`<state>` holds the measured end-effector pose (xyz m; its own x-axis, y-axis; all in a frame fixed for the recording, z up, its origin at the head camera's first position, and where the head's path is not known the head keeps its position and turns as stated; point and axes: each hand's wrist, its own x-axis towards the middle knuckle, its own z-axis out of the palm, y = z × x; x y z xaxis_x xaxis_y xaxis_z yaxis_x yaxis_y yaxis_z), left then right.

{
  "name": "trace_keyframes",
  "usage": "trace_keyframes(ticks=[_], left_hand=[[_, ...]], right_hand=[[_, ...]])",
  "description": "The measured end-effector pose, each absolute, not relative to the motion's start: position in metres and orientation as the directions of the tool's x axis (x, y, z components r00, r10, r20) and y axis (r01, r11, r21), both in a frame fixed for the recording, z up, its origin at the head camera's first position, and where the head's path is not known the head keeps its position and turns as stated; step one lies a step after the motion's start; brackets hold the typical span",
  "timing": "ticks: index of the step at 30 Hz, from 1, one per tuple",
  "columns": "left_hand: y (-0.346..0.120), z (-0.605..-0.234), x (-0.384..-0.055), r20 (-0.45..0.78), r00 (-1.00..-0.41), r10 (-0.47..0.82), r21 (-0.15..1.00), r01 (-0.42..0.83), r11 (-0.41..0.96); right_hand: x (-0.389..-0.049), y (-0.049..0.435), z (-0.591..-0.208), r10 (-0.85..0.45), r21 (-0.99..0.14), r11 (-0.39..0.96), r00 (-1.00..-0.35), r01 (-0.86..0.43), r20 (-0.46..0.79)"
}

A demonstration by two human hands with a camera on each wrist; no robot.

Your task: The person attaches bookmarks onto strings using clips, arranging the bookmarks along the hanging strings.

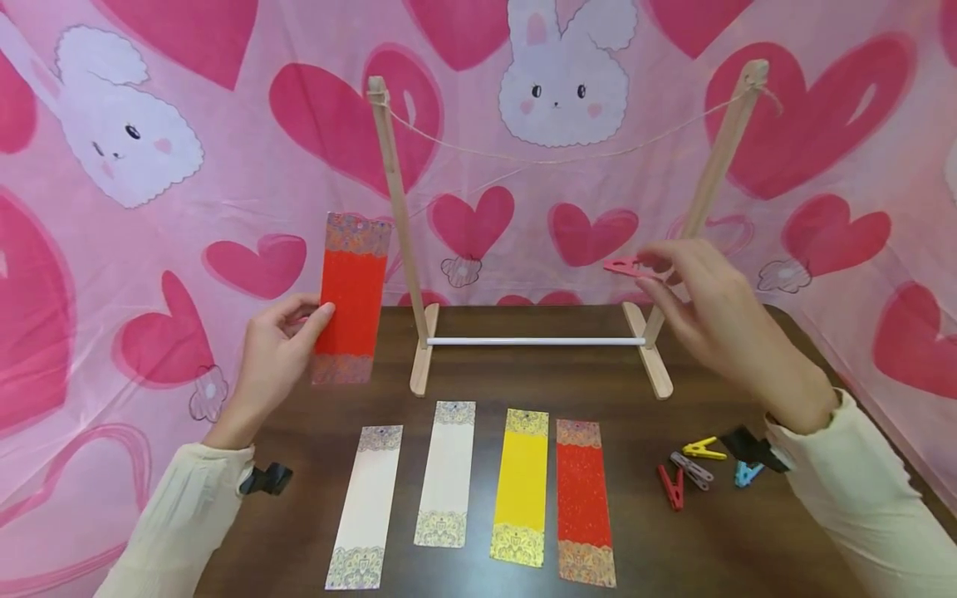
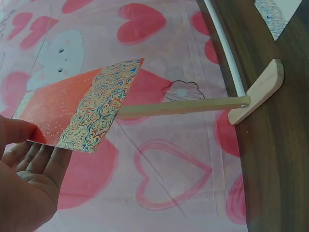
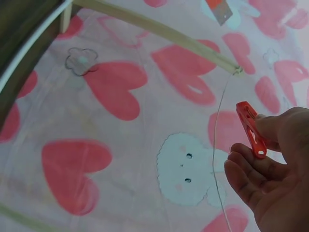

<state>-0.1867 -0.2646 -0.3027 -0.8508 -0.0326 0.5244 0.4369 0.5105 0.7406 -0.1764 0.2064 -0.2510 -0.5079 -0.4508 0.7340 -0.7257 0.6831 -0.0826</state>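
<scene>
My left hand (image 1: 280, 349) pinches the left edge of a red paper strip (image 1: 350, 303) with patterned bands at both ends. The strip is held upright just left of the wooden stand's left post (image 1: 396, 208). In the left wrist view the strip (image 2: 63, 108) tilts toward the camera, its lower patterned band nearest. My right hand (image 1: 706, 307) holds a red clothespin (image 1: 626, 266) between thumb and fingers, near the right post (image 1: 718, 158). In the right wrist view the clothespin (image 3: 251, 128) is beside the string (image 3: 215, 154), apart from it. A string (image 1: 546, 159) sags between the post tops.
On the dark table (image 1: 299, 515) lie two white strips (image 1: 366, 502) (image 1: 446, 473), a yellow strip (image 1: 519, 482) and another red strip (image 1: 583, 494). Several clothespins (image 1: 691, 471) lie at the right. A white rod (image 1: 534, 341) joins the stand's feet. Behind hangs a pink heart-patterned cloth (image 1: 321, 33).
</scene>
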Motion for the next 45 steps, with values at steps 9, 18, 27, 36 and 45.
trace_keyframes(ticks=[9,18,27,36,45], left_hand=[[-0.256,-0.288,-0.210,0.532,-0.847,0.007,0.757,0.480,0.443],[-0.251,-0.272,-0.237,0.484,-0.875,0.007,0.819,0.455,0.349],[-0.241,-0.256,-0.262,0.498,-0.867,0.012,0.826,0.478,0.300],[-0.236,-0.244,-0.275,0.528,-0.849,0.009,0.794,0.497,0.349],[-0.239,-0.231,-0.279,0.533,-0.846,0.017,0.787,0.503,0.357]], right_hand=[[-0.209,0.170,-0.220,-0.434,-0.165,0.626,-0.516,-0.762,0.738],[-0.244,0.126,-0.184,-0.397,-0.222,0.572,-0.503,-0.790,0.767],[-0.278,0.082,-0.155,-0.312,-0.409,0.488,-0.591,-0.771,0.744],[-0.316,0.045,-0.132,-0.296,-0.575,0.360,-0.674,-0.735,0.676],[-0.343,0.022,-0.119,-0.252,-0.600,0.266,-0.655,-0.754,0.712]])
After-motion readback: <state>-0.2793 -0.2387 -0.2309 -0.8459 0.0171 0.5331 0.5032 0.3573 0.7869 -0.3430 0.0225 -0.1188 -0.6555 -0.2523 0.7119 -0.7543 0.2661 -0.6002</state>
